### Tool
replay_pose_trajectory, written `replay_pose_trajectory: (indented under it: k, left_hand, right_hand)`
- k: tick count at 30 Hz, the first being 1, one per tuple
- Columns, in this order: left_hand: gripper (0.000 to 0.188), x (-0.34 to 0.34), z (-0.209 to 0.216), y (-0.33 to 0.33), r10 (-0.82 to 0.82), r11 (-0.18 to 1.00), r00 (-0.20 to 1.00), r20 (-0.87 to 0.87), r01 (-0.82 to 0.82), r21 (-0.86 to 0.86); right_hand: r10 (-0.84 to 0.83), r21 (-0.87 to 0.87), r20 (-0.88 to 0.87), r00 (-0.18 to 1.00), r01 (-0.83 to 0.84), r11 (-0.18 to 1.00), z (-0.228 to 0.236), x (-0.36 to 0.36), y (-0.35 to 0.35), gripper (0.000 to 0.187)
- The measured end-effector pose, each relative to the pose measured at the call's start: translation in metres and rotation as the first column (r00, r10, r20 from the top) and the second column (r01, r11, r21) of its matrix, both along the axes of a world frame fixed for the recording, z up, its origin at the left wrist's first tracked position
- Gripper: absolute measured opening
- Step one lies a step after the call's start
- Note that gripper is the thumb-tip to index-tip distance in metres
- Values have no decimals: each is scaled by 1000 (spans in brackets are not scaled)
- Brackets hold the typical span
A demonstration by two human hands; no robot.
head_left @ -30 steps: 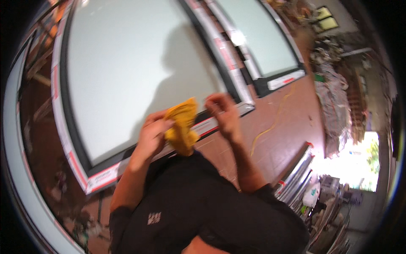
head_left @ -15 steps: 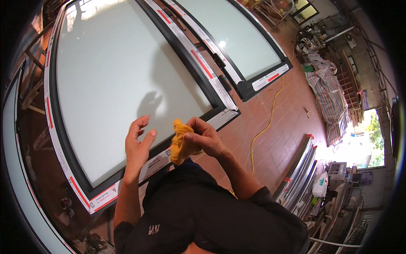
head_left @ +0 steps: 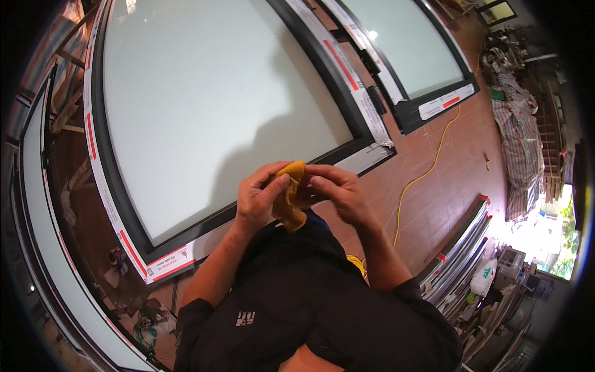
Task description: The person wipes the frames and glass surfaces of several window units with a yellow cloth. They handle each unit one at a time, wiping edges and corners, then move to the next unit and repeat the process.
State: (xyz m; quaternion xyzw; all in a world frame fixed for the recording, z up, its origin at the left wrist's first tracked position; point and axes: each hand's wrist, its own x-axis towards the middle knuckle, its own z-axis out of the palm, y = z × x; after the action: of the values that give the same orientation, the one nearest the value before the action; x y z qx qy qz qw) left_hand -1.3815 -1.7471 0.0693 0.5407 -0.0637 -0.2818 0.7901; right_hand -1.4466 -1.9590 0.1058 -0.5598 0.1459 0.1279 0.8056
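Observation:
A crumpled yellow cloth (head_left: pixel 289 204) hangs in front of my body, held up between both hands. My left hand (head_left: pixel 259 193) pinches its left edge between thumb and fingers. From the other side my right hand (head_left: pixel 336 191) has its fingers closed at the cloth's right edge. Just beyond my hands lies a large glazed panel (head_left: pixel 217 118) with pale glass and a dark frame, partly covered by white and red protective tape. My shadow falls across the glass.
A second framed glass panel (head_left: pixel 421 49) lies beyond, at the right. Another long panel (head_left: pixel 46 180) stands at the far left. A yellow cable (head_left: pixel 421 177) crosses the tiled floor (head_left: pixel 458 167). Bundled metal profiles (head_left: pixel 462 242) lie at the right, near a striped tarp (head_left: pixel 517 142).
My left hand, open and apart from the cloth before, has moved right and taken hold of it. The view has shifted, so the panels appear slightly farther right.

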Motion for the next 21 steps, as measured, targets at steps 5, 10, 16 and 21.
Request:
replay_pose_trajectory:
  k: [5,10,16,21]
  left_hand:
    - [33,46,16,19,-123,857,966,227,-12,514]
    - [30,84,-2,2,-576,537,736,357,11,844]
    - [30,81,-10,-8,-787,441,450,423,-70,895]
    - [26,83,-30,-11,-834,388,504,223,249,887]
  right_hand:
    - [-289,-567,206,935,354,744,-26,-12,-88,23]
    - [-389,-818,330,860,466,337,-71,-9,-167,16]
    - [-138,-844,476,868,495,205,-106,18,-183,13]
    - [-127,-839,513,849,527,136,-114,23,-178,15]
